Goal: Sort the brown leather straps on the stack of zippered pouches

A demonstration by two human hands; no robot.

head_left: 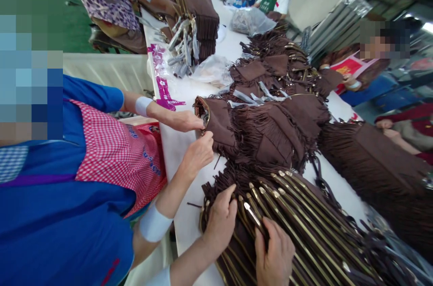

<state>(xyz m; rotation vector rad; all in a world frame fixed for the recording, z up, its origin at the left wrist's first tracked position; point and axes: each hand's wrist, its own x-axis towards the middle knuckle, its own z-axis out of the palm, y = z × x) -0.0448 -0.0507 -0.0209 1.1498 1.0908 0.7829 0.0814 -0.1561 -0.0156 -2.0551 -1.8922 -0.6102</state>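
Note:
A row of brown fringed bags (304, 214) with gold zippers lies packed side by side at the lower right. My left hand (219, 219) is at the near left end of this row, its fingers curled and closed at the zipper ends; what they pinch is hidden. Just right of it, my right hand (274, 250) is closed on a brown bag (253, 214) by its zippered edge, where a shiny metal end shows. Brown fringe (233, 175) lies beyond my left hand.
A co-worker's two hands (199, 153) work at the opening of a small brown bag (221, 126) on the white table (181, 186). More brown bags (280, 128) are heaped beyond. Other people stand around the table. Another stack of bags (199, 2) and plastic bags (250, 20) are farther back.

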